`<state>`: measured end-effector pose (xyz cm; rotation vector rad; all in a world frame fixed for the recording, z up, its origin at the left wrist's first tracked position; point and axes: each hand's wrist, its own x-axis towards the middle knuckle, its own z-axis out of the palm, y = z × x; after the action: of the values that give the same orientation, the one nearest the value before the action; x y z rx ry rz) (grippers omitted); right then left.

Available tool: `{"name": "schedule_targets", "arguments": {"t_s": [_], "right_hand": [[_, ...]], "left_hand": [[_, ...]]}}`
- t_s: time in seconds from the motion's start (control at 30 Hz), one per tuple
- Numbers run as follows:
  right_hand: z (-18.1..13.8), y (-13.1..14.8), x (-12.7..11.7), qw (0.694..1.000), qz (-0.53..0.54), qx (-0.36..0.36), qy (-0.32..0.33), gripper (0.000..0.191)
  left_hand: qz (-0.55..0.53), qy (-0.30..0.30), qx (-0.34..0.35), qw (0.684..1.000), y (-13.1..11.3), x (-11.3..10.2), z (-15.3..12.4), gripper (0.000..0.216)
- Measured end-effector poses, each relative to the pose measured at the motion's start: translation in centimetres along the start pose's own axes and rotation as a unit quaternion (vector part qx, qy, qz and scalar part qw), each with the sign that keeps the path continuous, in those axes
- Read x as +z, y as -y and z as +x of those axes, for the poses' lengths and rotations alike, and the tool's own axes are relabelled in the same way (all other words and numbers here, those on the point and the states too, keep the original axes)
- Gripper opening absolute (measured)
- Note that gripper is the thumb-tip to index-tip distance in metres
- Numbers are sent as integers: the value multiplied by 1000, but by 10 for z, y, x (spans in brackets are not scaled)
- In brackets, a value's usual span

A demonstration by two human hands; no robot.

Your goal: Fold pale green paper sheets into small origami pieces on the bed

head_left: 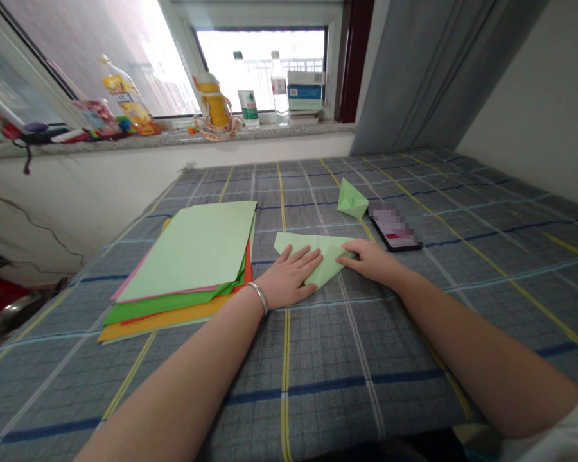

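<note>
A pale green folded sheet of paper (328,247) lies on the checked cloth in front of me, roughly a triangle with its point toward me. My left hand (289,276), with a silver bangle at the wrist, rests flat on its left part, fingers stretched out. At the paper's right corner, my right hand (366,260) pinches the edge between thumb and fingers. Beyond it stands a small folded green paper shape (351,199), touched by neither hand.
A stack of coloured paper (192,250) lies to the left. A phone (395,228) rests beyond my right hand. Bottles, including a yellow drinking bottle (214,102), and a box (306,90) line the windowsill (173,140). A grey curtain (414,70) hangs at the back right.
</note>
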<state>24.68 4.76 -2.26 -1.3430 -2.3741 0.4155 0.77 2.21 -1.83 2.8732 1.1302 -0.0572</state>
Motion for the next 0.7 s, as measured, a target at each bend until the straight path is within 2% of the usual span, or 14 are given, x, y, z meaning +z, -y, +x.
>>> {"name": "schedule_targets", "arguments": {"t_s": [0.13, 0.3, 0.4, 0.6, 0.7], "right_hand": [[1, 1, 2, 1000, -16, 5, -8, 22], [-2, 7, -2, 1000, 6, -13, -12, 23], [-6, 11, -4, 999, 34, -25, 0, 22], [-7, 8, -2, 1000, 26, -10, 13, 25], [-5, 7, 0, 1000, 27, -4, 15, 25]], "left_hand": [[-33, 38, -13, 999, 2, -5, -2, 67], [-39, 44, -18, 998, 4, -6, -5, 64], [-31, 23, -16, 999, 3, -3, -6, 56], [-7, -67, -25, 997, -2, 2, 3, 46], [-9, -72, -10, 997, -1, 2, 4, 45]]}}
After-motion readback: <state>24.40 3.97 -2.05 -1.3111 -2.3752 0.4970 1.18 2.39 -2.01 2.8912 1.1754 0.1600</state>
